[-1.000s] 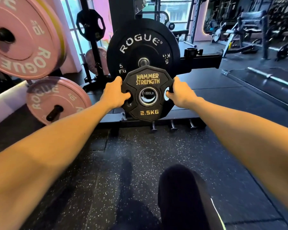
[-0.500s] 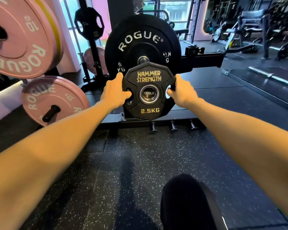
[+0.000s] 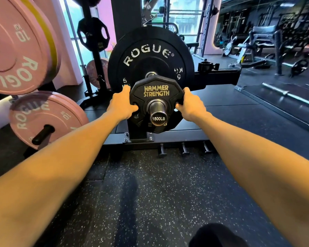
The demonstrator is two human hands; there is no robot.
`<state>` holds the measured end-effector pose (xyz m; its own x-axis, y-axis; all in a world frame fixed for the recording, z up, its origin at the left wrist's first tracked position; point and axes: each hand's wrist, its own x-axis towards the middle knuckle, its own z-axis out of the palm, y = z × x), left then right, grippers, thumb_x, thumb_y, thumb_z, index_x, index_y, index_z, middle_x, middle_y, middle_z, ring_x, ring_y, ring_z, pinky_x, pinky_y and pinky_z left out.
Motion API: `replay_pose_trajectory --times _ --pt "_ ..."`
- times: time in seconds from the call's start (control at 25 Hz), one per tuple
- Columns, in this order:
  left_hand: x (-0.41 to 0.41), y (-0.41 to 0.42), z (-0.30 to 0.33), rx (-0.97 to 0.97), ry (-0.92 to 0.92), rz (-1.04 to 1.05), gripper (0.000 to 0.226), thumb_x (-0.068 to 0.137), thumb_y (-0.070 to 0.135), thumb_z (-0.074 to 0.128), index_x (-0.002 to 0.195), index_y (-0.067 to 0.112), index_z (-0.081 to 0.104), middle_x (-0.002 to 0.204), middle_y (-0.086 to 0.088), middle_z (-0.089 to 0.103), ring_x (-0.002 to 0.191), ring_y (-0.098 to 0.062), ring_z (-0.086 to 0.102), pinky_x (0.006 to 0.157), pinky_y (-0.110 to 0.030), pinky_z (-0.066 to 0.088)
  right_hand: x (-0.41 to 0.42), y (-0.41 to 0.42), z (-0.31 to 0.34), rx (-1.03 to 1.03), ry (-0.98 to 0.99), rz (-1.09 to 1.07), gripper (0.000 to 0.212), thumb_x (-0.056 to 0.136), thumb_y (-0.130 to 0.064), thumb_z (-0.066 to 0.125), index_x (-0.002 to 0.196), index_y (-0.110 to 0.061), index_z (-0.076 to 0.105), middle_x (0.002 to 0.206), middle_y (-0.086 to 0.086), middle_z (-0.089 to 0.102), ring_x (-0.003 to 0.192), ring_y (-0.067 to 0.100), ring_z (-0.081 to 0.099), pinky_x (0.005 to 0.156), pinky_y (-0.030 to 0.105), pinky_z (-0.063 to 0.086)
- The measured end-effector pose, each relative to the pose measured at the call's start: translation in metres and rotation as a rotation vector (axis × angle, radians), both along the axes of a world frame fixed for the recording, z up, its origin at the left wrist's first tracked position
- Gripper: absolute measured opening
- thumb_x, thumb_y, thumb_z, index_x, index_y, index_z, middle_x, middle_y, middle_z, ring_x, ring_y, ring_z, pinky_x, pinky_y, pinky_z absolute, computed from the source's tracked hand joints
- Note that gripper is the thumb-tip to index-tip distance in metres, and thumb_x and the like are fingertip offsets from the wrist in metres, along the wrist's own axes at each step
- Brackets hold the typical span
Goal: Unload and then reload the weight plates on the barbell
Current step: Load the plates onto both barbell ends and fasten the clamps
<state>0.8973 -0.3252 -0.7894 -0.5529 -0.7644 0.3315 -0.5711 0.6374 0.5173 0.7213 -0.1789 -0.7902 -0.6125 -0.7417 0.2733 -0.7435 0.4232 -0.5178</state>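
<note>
1. On the sleeve (image 3: 157, 111): one small plate (image 3: 156, 93), just before one Rogue plate (image 3: 150, 56).
2. Left hand (image 3: 122, 105), right hand (image 3: 190, 104): each curled tight on small plate's edge.
3. Left of sleeve: two pink plates (image 3: 43, 118).

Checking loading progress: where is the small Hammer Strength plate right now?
In the head view's centre, the Hammer Strength plate sits on the barbell sleeve, gripped by the left hand and right hand, in front of the black Rogue plate.
</note>
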Motion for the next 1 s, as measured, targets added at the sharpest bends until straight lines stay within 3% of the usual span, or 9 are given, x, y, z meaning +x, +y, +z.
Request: replay_pose_trajectory --times 0.2,0.4,0.52,0.6,0.72,0.8,0.92,1.0 --pt "-0.032 -0.040 0.003 0.005 -0.119 0.058 0.047 0.087 0.021 0.069 0.118 0.007 0.036 0.103 -0.018 0.056 0.095 -0.040 0.059 0.078 -0.048 0.051 -0.031 -0.043 0.001 0.001 -0.008 0.006 0.025 0.096 -0.019 0.057 0.103 -0.016 0.033 0.093 0.010 0.053 0.083 0.032 0.053 0.069 0.040 0.041" --pt "-0.063 -0.082 0.007 0.008 -0.243 0.148 0.063 0.090 0.032 0.066 0.133 0.003 0.030 0.117 -0.024 0.059 0.102 -0.043 0.062 0.085 -0.051 0.052 -0.061 -0.087 0.000 0.020 -0.018 -0.004 0.025 0.096 -0.020 0.058 0.108 -0.014 0.037 0.095 0.011 0.053 0.083 0.033 0.053 0.069 0.039 0.041" --pt "-0.085 -0.107 0.008 0.070 -0.284 0.205 0.061 0.091 0.031 0.067 0.128 -0.001 0.032 0.116 -0.025 0.063 0.104 -0.044 0.062 0.085 -0.048 0.050 -0.078 -0.114 0.003 0.062 -0.002 -0.035 0.030 0.097 -0.023 0.058 0.116 -0.008 0.040 0.095 0.012 0.050 0.083 0.033 0.050 0.070 0.039 0.040" --pt "-0.098 -0.124 0.007 0.153 -0.242 0.195 0.055 0.088 0.026 0.071 0.117 0.002 0.031 0.108 -0.025 0.065 0.096 -0.046 0.065 0.086 -0.050 0.054 -0.089 -0.129 0.004 0.090 0.019 -0.049 0.034 0.097 -0.025 0.058 0.119 -0.006 0.041 0.104 0.016 0.055 0.090 0.036 0.054 0.072 0.040 0.040" --pt "-0.117 -0.151 0.005 0.312 -0.158 0.190 0.051 0.085 0.012 0.072 0.105 0.009 0.025 0.094 -0.022 0.065 0.086 -0.043 0.067 0.076 -0.054 0.057 -0.106 -0.156 0.008 0.118 0.070 -0.071 0.038 0.097 -0.029 0.058 0.122 -0.004 0.044 0.122 0.019 0.055 0.112 0.041 0.055 0.076 0.040 0.037" --pt "-0.129 -0.163 0.006 0.375 -0.082 0.207 0.047 0.091 0.007 0.065 0.117 0.006 0.025 0.079 -0.015 0.061 0.077 -0.038 0.064 0.061 -0.050 0.056 -0.116 -0.172 0.011 0.134 0.084 -0.085 0.040 0.097 -0.030 0.059 0.124 -0.003 0.046 0.128 0.018 0.054 0.118 0.040 0.054 0.078 0.037 0.036" --pt "-0.147 -0.183 0.007 0.370 -0.022 0.218 0.044 0.099 0.005 0.053 0.130 0.000 0.022 0.072 -0.011 0.054 0.066 -0.037 0.063 0.051 -0.048 0.053 -0.131 -0.194 0.015 0.148 0.094 -0.094 0.036 0.096 -0.029 0.061 0.119 -0.003 0.054 0.124 0.017 0.059 0.115 0.038 0.056 0.077 0.035 0.036" --pt "-0.156 -0.195 0.008 0.424 -0.038 0.196 0.038 0.101 0.002 0.049 0.127 0.003 0.021 0.077 -0.009 0.054 0.073 -0.043 0.064 0.058 -0.052 0.056 -0.141 -0.208 0.015 0.175 0.104 -0.083 0.025 0.095 -0.027 0.061 0.104 -0.004 0.058 0.111 0.017 0.061 0.104 0.036 0.059 0.074 0.034 0.038"
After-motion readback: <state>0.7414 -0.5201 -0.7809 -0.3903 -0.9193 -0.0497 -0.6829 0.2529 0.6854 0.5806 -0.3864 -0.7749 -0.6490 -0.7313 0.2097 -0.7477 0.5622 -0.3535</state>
